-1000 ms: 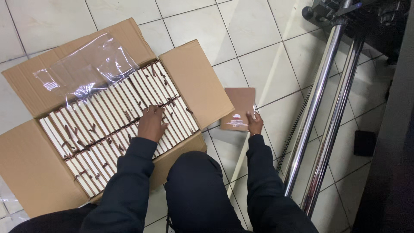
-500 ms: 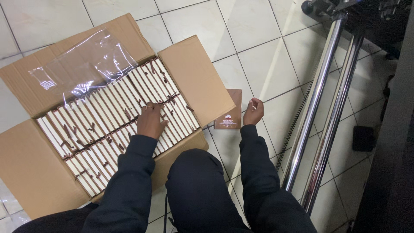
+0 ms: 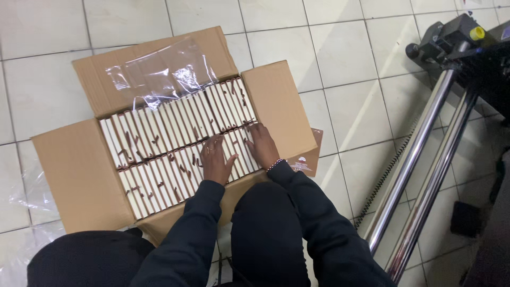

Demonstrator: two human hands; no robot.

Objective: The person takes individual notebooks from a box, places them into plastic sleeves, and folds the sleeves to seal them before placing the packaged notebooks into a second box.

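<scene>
The left hand (image 3: 215, 159) and the right hand (image 3: 262, 145) are lying side by side, fingers spread flat and gripping nothing, on the near row of white-and-brown packets (image 3: 175, 154) filling the open cardboard box (image 3: 79, 175). Clear plastic film (image 3: 154, 74) is resting at 11 o'clock from them.

A single view is given, taken from a camera worn on the head and aimed steeply down over the person's own knees. The open cardboard box (image 3: 175, 138) on the tiled floor (image 3: 350, 69) is seen from close above, and no second view is offered for overlap
</scene>
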